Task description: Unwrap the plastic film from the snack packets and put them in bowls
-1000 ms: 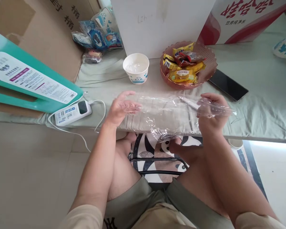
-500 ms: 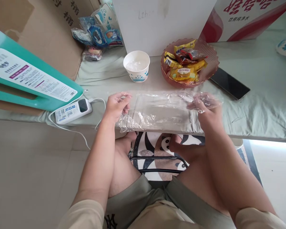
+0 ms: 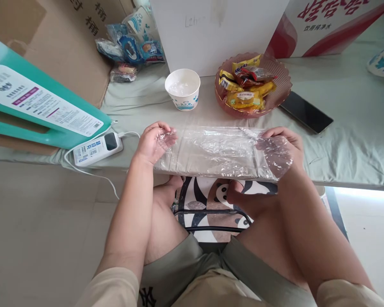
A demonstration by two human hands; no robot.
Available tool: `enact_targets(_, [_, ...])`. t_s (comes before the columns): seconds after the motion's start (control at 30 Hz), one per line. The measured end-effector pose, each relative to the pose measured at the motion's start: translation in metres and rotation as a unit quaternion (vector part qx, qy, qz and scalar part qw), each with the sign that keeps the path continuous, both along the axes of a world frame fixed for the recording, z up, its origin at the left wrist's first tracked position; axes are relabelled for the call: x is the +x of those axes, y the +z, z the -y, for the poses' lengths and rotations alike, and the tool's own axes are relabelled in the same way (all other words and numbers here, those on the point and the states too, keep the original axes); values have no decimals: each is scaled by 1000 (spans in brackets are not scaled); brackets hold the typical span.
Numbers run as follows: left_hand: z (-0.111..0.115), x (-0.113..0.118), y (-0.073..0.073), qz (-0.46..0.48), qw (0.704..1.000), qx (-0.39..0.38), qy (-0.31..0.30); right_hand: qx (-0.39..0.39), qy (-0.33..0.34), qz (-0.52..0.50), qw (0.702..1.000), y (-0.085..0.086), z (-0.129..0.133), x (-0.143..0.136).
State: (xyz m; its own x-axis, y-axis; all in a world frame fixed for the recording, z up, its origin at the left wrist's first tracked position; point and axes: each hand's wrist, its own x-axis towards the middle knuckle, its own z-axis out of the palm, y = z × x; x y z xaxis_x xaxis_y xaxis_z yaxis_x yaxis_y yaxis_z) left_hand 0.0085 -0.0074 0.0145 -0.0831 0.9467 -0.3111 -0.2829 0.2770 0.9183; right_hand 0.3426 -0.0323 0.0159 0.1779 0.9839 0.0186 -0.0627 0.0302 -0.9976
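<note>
A clear, crinkled plastic film (image 3: 214, 149) is stretched between my two hands at the front edge of the cloth-covered surface. My left hand (image 3: 155, 143) holds its left end with curled fingers. At the right end my right hand (image 3: 284, 147) grips the film, which drapes over the fingers and palm. Just beyond the film stands a white paper cup (image 3: 183, 102) with a blue pattern and something clear inside. A pink ribbed bowl (image 3: 283, 89) of wrapped snacks (image 3: 246, 98) sits behind my right hand, with a black phone (image 3: 307, 111) beside it.
At the left are a green container (image 3: 51, 111), a white device (image 3: 96, 149) with a cable, and a cardboard box (image 3: 67, 55). Wrapped packets (image 3: 131, 49) lie at the back left. A white box (image 3: 217, 38) and a red-and-white box (image 3: 326, 34) stand behind.
The film is spread wider and hangs lower over my right hand. My right hand has moved slightly right, and my left hand has turned, with film now over its fingers.
</note>
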Motion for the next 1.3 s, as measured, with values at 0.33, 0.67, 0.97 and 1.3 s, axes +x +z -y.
enact_targets(0.33, [5, -2, -6, -68, 994, 17, -88, -70, 95, 112, 987, -6, 2, 8])
enact_targets(0.67, [11, 2, 1, -72, 980, 5, -186, 123, -41, 314, 941, -6, 6, 11])
enact_targets(0.97, [19, 26, 1, 3, 947, -2, -320, -91, 446, 89, 886, -9, 16, -50])
enact_targets(1.3, [17, 60, -10, 85, 974, 37, -205, -123, 236, 32, 963, -11, 13, -55])
